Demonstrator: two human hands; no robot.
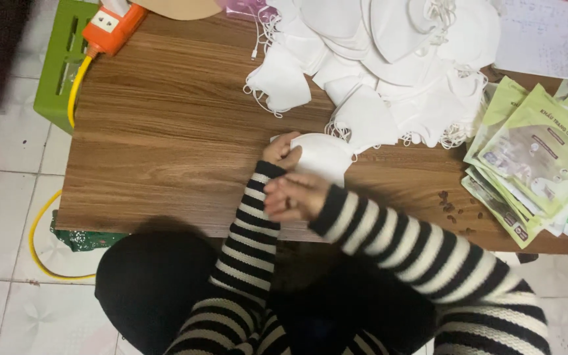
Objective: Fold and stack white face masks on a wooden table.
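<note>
White mask [323,156] in both hands above wooden table [165,131], tiled floor [1,151].

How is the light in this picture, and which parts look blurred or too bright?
Head view: soft, even light; the pile of white fabric masks is slightly overexposed, losing detail; the left hand and right hand look mildly soft; a dim shadow lies along the brown wooden table near edge.
</note>
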